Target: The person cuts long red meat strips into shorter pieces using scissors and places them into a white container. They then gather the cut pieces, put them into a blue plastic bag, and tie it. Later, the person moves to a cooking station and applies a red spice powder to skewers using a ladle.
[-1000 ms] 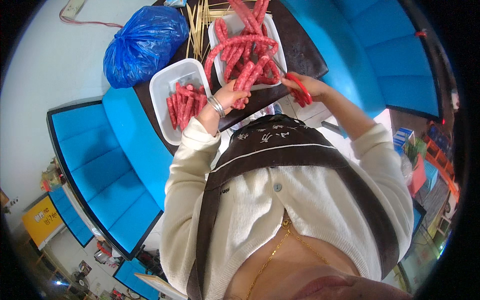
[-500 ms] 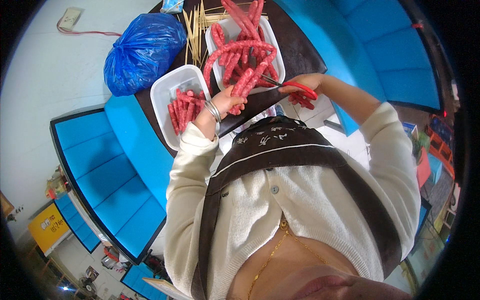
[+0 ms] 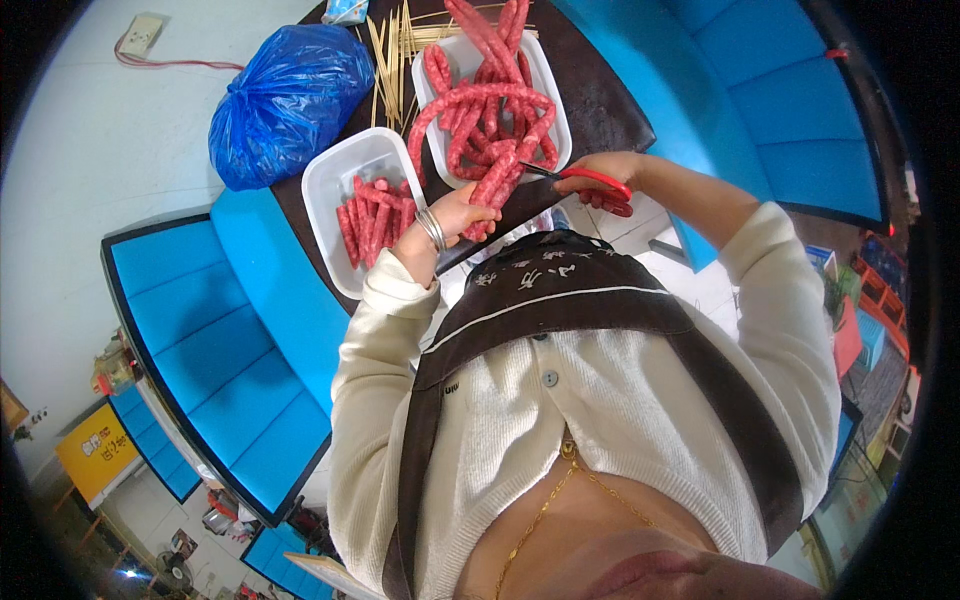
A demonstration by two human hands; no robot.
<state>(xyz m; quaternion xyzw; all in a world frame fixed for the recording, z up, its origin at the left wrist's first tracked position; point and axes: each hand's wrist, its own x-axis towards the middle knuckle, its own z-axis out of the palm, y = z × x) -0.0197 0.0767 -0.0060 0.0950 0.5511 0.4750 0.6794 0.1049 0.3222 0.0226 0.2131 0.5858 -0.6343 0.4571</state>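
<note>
My left hand [image 3: 462, 212] is closed around several raw red sausages [image 3: 493, 184] near the table's front edge. My right hand [image 3: 600, 180] grips red-handled scissors [image 3: 603, 186], whose dark blades point left and touch or nearly touch the held sausages. Beyond my hands, a white tub [image 3: 562, 95] is heaped with long linked sausages [image 3: 480, 95]; one strand loops over its left rim. Left of my left hand, a second white tub [image 3: 318, 200] holds several short separate sausages [image 3: 372, 222]. How far the blades are apart is hard to make out.
Thin wooden skewers [image 3: 392, 65] lie on the dark table [image 3: 605, 110] behind the tubs. A knotted blue plastic bag [image 3: 290, 105] stands at the far left. Blue padded benches [image 3: 225, 350] flank the table on the left and right.
The scissors have drawn slightly back and to the right from between the sausages. My left hand has shifted a little right and down with its bunch.
</note>
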